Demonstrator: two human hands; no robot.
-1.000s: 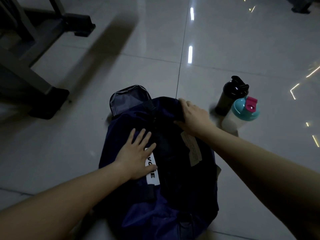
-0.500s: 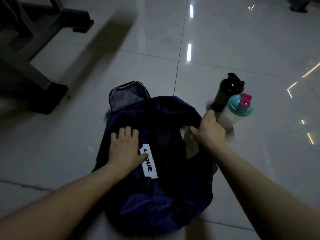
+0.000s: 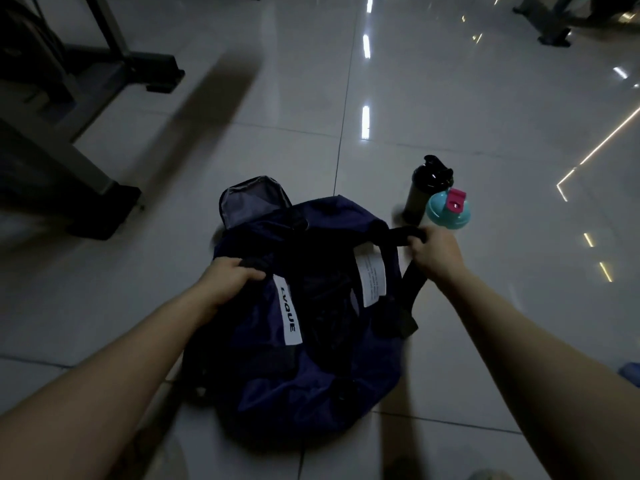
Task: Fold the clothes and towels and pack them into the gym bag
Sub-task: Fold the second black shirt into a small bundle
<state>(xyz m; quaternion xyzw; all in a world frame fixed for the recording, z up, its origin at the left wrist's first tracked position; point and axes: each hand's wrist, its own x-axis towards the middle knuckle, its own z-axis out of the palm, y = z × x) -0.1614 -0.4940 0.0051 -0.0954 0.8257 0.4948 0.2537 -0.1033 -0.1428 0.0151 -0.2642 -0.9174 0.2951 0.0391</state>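
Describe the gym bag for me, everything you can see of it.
The gym bag is dark navy soft fabric, slumped on the tiled floor. A white label reading LVQUE runs along its top; a white care tag sits beside the dark middle, whose inside cannot be seen. A grey-lined end flap stands open at the far end. The left hand grips one black handle, the right hand the opposite handle. A black bottle and a teal-lidded bottle stand near its far right corner.

gym bag (image 3: pixel 311 368) navy, black straps | bottles: black (image 3: pixel 424 192), teal-pink (image 3: pixel 448 211)
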